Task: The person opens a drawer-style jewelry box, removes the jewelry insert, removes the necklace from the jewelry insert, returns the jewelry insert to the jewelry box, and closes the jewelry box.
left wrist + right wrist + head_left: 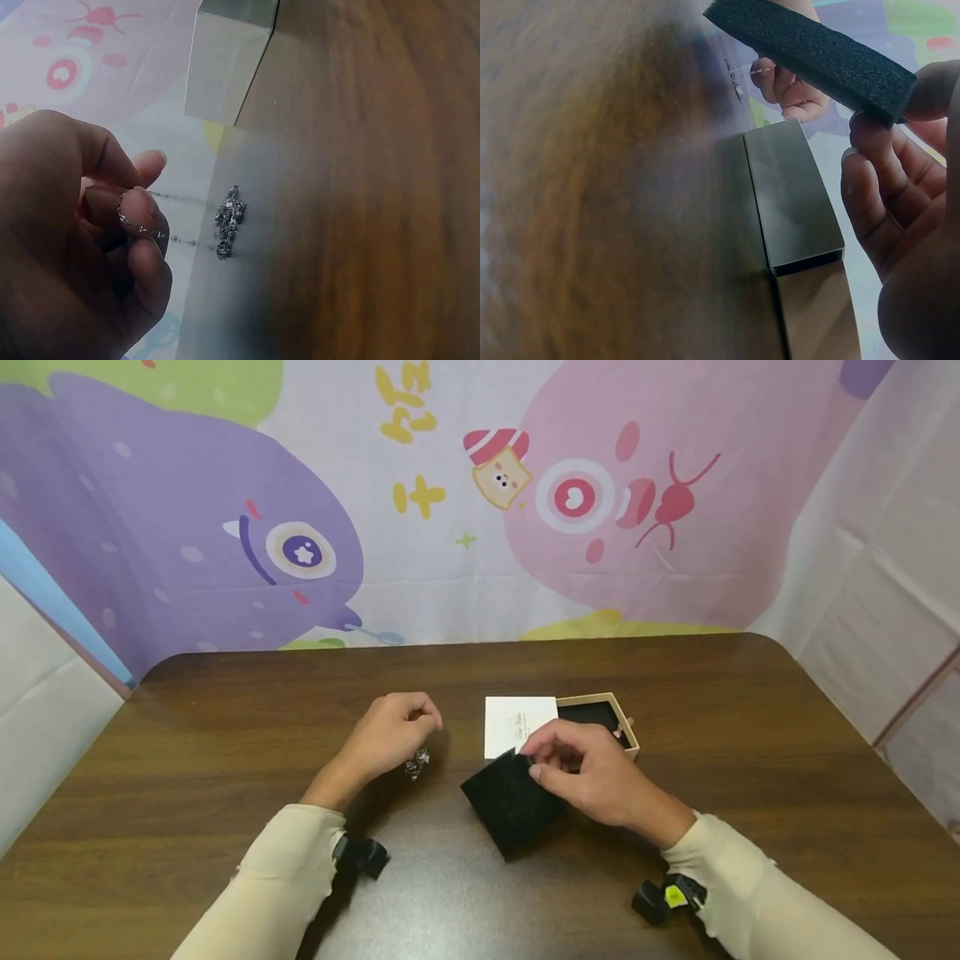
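Observation:
In the left wrist view, a thin silver chain [177, 239] loops round one fingertip of my left hand [392, 731], whose fingers curl in on it. The rest of the chain hangs below in a bunched clump [417, 762], close over the wooden table. My right hand [592, 770] pinches a square black foam pad [510, 802] at one corner, between thumb and fingers. The right wrist view shows the pad's thick edge [817, 60], tilted above the table. Behind the pad lies a white box sleeve [517, 718] with printed lettering, its drawer [624, 727] slid partly out to the right.
Black lining [588, 714] fills the drawer, and a small ribbon tab sits at its right end. The brown wooden table [225, 718] runs back to a cartoon-printed cloth [450, 568]. A wrist camera [371, 858] is strapped below each hand.

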`<state>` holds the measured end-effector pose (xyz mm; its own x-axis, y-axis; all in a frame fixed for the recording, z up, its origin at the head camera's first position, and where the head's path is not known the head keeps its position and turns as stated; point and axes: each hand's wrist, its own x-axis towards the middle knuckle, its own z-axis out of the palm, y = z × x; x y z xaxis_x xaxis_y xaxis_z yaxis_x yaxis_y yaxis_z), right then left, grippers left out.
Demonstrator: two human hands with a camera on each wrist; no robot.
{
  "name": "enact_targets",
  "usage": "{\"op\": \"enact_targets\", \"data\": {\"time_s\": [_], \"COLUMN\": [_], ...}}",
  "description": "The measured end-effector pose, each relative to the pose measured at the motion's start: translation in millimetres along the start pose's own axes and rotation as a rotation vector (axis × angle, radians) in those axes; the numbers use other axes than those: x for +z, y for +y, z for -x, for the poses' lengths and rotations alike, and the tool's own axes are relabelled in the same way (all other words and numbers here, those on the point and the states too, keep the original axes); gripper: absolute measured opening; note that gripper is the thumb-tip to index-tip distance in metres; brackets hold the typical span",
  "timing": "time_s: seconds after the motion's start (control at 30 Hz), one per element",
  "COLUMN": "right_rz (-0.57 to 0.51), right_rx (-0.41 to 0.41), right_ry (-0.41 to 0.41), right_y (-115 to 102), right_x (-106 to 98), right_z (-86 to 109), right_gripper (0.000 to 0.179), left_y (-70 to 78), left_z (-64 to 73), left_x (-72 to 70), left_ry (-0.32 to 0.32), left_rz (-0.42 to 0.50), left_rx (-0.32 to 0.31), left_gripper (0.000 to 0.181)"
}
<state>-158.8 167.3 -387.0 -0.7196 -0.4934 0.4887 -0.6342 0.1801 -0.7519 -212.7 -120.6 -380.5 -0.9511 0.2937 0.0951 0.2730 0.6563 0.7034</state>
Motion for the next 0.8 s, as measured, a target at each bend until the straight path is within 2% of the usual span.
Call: {"op": "enact_targets", "data": {"time_s": [0.43, 0.6, 0.8], "right_rz": [0.001, -0.005, -0.012], "right_rx": [0.006, 0.002, -0.012], "right_ry": [-0.005, -0.005, -0.001], "right_y": [0.4, 0.2, 0.1], "right_x": [-1.0, -0.8, -0.3], "right_z": [-0.4, -0.5, -0.4], "right_gripper": [0.024, 0.024, 0.021], "left_y": [1.1, 0.5, -1.0], "left_z": [-0.1, -0.2, -0.1], "left_x": [-0.1, 0.1, 1.4], "left_ry": [0.014, 0.012, 0.03], "left_rz": [-0.001, 0.039, 0.105], "left_rx": [-0.01, -0.026, -0.012], "left_gripper": [0.024, 0.024, 0.023]}}
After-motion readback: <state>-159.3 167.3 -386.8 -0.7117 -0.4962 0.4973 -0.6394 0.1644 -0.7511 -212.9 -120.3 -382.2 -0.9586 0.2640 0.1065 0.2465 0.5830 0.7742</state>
